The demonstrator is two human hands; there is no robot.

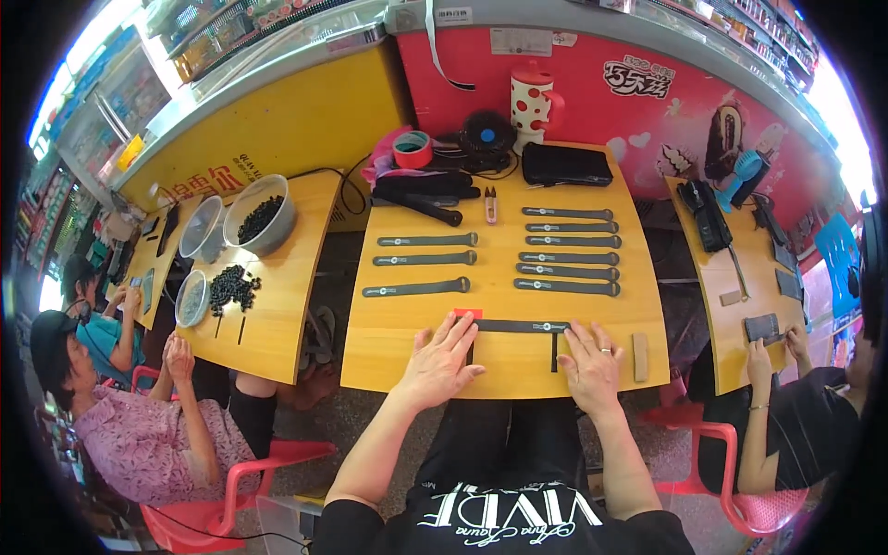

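Observation:
A dark strap [518, 326] with a small white print lies stretched out flat across the near part of my wooden table. My left hand [444, 363] rests on its left end, fingers extended over a red patch [465, 313]. At the right end, my right hand [592, 366] lies with its fingers straight, a ring on one of them. Neither hand is closed round anything. Below the strap, a narrow black strip [555, 352] is fixed or marked on the table beside my right hand, and another black strip [471, 354] shows by the left fingers.
Finished-looking straps with looped ends [427, 240] lie in left and right [568, 270] columns. Beyond them are thread snips [490, 205], a black pouch [566, 165], a spotted tumbler [533, 106], and a small fan [487, 137]. A tan block [640, 357] lies right. Other people work at both sides.

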